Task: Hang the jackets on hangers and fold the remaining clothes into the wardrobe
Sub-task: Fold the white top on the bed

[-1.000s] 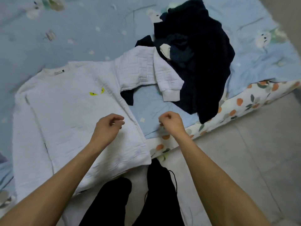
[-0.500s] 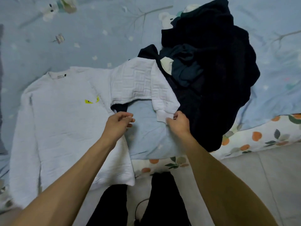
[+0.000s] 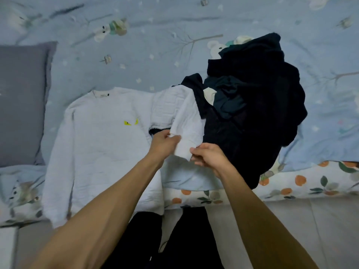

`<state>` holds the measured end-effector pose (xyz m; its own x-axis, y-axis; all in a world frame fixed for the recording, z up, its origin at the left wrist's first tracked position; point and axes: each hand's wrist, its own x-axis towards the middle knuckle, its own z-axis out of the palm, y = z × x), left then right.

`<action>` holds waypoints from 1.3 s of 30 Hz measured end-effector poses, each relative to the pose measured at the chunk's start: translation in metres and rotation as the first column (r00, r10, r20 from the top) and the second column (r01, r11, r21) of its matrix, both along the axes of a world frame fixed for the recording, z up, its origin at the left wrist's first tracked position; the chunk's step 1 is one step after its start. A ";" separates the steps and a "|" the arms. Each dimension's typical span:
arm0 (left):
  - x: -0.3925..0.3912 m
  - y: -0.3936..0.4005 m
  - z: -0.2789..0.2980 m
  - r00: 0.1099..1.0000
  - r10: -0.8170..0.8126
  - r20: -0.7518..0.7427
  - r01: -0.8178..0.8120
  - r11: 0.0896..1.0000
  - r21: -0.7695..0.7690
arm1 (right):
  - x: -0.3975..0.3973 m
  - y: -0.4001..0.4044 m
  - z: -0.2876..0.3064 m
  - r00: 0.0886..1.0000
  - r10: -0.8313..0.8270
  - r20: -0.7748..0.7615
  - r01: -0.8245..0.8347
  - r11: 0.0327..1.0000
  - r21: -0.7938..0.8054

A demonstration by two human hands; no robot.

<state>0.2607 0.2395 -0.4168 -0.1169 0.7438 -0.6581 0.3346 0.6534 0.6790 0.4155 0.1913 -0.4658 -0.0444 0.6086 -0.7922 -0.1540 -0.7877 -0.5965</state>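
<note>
Head view: both hands, left (image 3: 165, 145) and right (image 3: 208, 155), pinch the sweater's (image 3: 101, 144) cuff (image 3: 184, 150) beside the dark pile (image 3: 252, 105). Soft, light, floppy; grip cuff and shoulder seam to fold.

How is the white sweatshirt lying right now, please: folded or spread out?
Mostly spread: the white sweatshirt lies flat, one sleeve bent, gripped by both hands.

The dark pile (image 3: 252, 105) is just one lump – can't tell how many pieces or which are jackets. It covers part of the sweater (image 3: 101, 152) sleeve. Neck label's too small to read, and the pillow (image 3: 21, 101) is cut off at the left edge.
</note>
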 end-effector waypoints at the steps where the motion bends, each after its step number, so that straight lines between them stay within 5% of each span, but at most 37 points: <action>1: -0.012 -0.003 0.011 0.999 0.021 -0.026 -0.020 0.998 0.057 | -0.009 0.003 0.004 0.996 0.058 0.061 -0.058 0.998 0.010; 6: -0.106 -0.020 0.057 0.982 0.185 -0.036 -0.179 0.976 0.123 | -0.071 0.021 0.022 0.939 0.226 0.260 -0.266 0.955 0.131; 10: -0.199 -0.036 0.080 0.965 0.257 0.059 -0.263 0.957 0.121 | -0.156 0.030 0.030 0.666 0.487 0.565 -0.692 0.686 0.225; 12: -0.246 -0.040 0.080 0.943 0.301 0.141 -0.315 0.945 0.092 | -0.204 0.032 0.030 0.523 0.459 0.718 -0.783 0.592 0.192; 15: -0.300 -0.039 0.075 0.944 0.290 0.157 -0.309 0.944 0.114 | -0.255 0.032 0.037 0.517 0.296 0.803 -0.746 0.617 0.253; 19: -0.387 -0.048 0.054 0.969 0.246 -0.003 -0.244 0.963 0.116 | -0.329 0.024 0.044 0.460 0.338 0.821 -0.789 0.580 0.204; 23: -0.458 -0.058 0.012 0.964 0.131 -0.231 -0.143 0.989 -0.038 | -0.373 0.015 0.040 0.377 0.432 0.819 -0.839 0.534 0.105; 27: -0.475 -0.053 -0.011 0.936 -0.004 -0.352 -0.027 0.996 -0.084 | -0.365 0.007 0.035 0.337 0.468 0.817 -0.822 0.570 0.013; 34: -0.412 0.005 -0.052 0.962 -0.230 -0.147 0.222 0.973 -0.065 | -0.316 0.020 0.013 0.399 0.445 0.802 -0.660 0.746 -0.086; 39: -0.356 0.064 -0.098 0.921 -0.355 -0.162 0.361 0.933 0.006 | -0.282 0.060 -0.027 0.398 0.341 0.852 -0.565 0.822 -0.065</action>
<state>-0.0957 0.3035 -0.5150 0.0623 0.7772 -0.6261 0.6450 0.4474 0.6196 0.1338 0.2515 -0.4928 0.2109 0.8463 -0.4892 0.8152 -0.4284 -0.3897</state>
